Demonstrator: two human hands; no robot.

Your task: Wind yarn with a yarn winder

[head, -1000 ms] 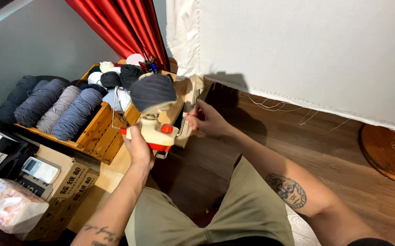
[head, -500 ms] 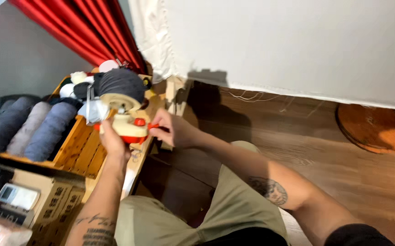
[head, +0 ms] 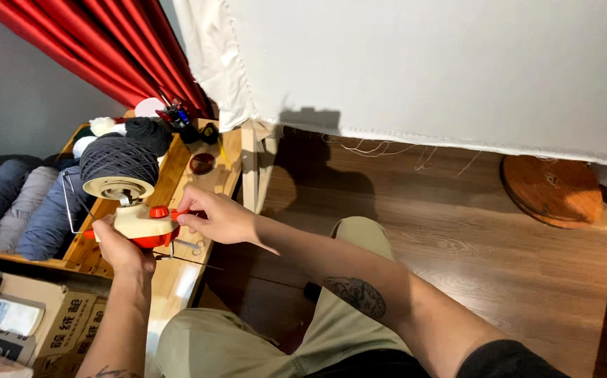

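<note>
Yarn winder (head: pixel 137 222), cream and red, at wooden bench (head: pixel 177 280) near edge | left hand (head: pixel 120 246) fingers curled round its base | right hand (head: pixel 218 217) fingers pinching red crank (head: pixel 176 213) | dark grey yarn cake (head: pixel 119 159) on spindle.

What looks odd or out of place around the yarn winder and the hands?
Little stands out. The yarn winder sits on the wooden shelf, left hand steadying it, right hand at its red handle. Loose threads hang from the white cloth's frayed lower edge.
</note>
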